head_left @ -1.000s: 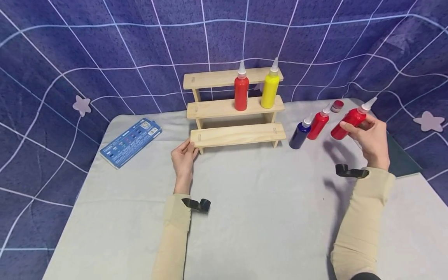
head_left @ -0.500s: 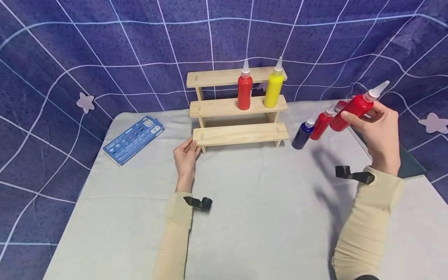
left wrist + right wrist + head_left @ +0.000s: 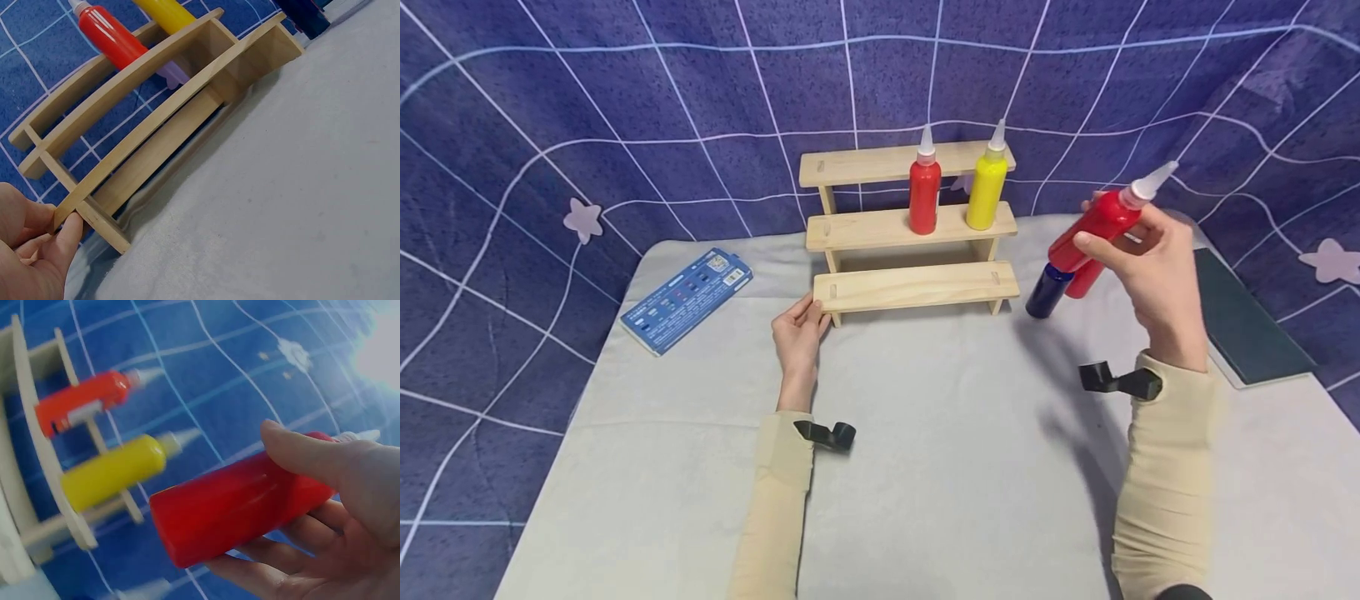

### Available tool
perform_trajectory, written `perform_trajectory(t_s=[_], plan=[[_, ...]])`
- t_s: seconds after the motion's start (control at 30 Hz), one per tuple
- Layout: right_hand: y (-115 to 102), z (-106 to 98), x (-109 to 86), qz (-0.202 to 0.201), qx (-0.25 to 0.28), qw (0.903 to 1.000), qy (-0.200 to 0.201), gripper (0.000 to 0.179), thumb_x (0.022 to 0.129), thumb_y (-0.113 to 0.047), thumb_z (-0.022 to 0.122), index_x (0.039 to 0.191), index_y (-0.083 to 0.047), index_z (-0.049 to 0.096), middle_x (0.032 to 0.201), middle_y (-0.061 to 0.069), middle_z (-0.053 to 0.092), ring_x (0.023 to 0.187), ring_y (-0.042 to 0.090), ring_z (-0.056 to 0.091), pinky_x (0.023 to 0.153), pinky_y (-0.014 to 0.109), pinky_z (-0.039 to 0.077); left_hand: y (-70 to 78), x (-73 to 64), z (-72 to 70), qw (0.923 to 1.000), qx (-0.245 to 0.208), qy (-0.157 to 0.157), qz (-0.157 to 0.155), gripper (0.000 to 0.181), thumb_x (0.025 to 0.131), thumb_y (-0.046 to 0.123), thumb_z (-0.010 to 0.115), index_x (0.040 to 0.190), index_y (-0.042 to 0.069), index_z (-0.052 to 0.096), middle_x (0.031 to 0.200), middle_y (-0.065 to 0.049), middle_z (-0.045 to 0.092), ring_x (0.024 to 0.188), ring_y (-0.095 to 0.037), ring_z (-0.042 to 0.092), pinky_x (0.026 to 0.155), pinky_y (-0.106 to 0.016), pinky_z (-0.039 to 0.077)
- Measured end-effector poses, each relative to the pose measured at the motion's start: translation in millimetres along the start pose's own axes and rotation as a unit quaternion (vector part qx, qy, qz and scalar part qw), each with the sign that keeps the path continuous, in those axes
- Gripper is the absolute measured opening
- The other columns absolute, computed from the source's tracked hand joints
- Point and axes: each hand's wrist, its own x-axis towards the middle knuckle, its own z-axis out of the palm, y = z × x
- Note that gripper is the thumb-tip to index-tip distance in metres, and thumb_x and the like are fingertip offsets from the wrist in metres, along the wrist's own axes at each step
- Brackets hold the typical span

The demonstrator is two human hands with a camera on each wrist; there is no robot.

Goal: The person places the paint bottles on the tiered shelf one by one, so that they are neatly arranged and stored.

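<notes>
My right hand (image 3: 1161, 275) grips a red squeeze bottle (image 3: 1093, 232) with a white pointed nozzle, tilted and raised over the table. In the head view it overlaps a dark blue bottle (image 3: 1048, 292) and another red bottle (image 3: 1082, 280) standing behind it. My left hand (image 3: 797, 337) pinches the front left corner of the lowest step of a three-step wooden rack (image 3: 917, 287); the left wrist view shows thumb and fingers (image 3: 70, 240) at that corner. On the middle step stand a red bottle (image 3: 924, 196) and a yellow bottle (image 3: 987, 190), both upright with white nozzles.
A blue printed box (image 3: 687, 300) lies on the white-covered table (image 3: 925, 467) at the left. At the right edge lies a dark green board or book (image 3: 1251, 321). A dark blue gridded curtain (image 3: 715, 100) hangs behind and at both sides.
My right hand has lifted the red bottle from near the table and carried it left, across the blue and red bottles. My left hand stays at the rack's corner.
</notes>
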Motion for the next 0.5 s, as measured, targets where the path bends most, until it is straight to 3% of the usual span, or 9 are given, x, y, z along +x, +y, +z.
perform_trajectory(t_s=[0.27, 0.5], plan=[[23, 30, 3.6, 0.032, -0.089, 0.9954, -0.019, 0.043, 0.078, 0.006, 0.077, 0.12, 0.001, 0.066, 0.104, 0.001, 0.072, 0.087, 0.009, 0.071, 0.081, 0.014, 0.058, -0.1, 0.7, 0.5, 1.0, 0.007, 0.003, -0.002, 0.035, 0.097, 0.003, 0.058, 0.131, -0.004, 0.057, 0.124, -0.025, 0.062, 0.113, -0.025, 0.064, 0.086, -0.019, 0.058], [53, 49, 6.6, 0.055, -0.206, 0.9764, -0.034, 0.044, 0.082, -0.004, 0.077, 0.124, -0.001, 0.063, 0.102, -0.002, 0.07, 0.088, 0.004, 0.067, 0.084, 0.015, 0.056, 0.2, 0.0, 1.9, 0.9999, 0.011, 0.003, 0.002, 0.034, 0.097, 0.004, 0.059, 0.131, -0.003, 0.058, 0.125, -0.025, 0.062, 0.113, -0.024, 0.064, 0.086, -0.018, 0.058]])
